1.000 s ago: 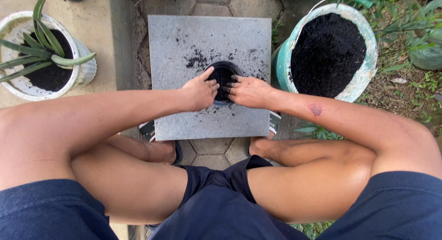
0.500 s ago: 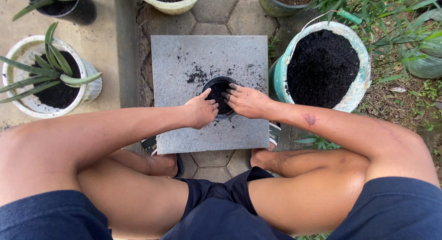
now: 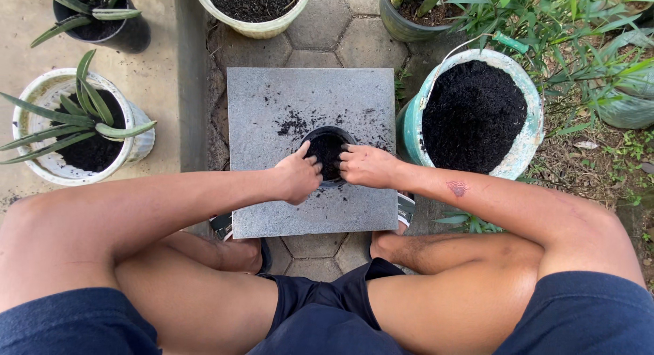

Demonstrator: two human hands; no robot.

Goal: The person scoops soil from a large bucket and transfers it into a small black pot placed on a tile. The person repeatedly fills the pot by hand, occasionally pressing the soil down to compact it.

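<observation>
A small black pot (image 3: pixel 328 135) filled with dark soil stands on a square grey tile (image 3: pixel 272 103). My left hand (image 3: pixel 298 176) rests on the pot's left rim, its fingertips curled onto the soil. My right hand (image 3: pixel 368 165) lies against the right rim, fingers pointing left onto the soil. Both hands press down on the soil from either side. Loose crumbs of soil are scattered on the tile behind the pot.
A pale blue bucket (image 3: pixel 524 147) full of black soil stands right of the tile. A white pot with a spiky green plant (image 3: pixel 75 123) sits at left, with other pots (image 3: pixel 252 4) behind. My bent legs frame the tile's near edge.
The view has shifted so the tile and pots sit lower in the frame. Both hands stay at the small pot, fingers curled a bit more onto the soil.
</observation>
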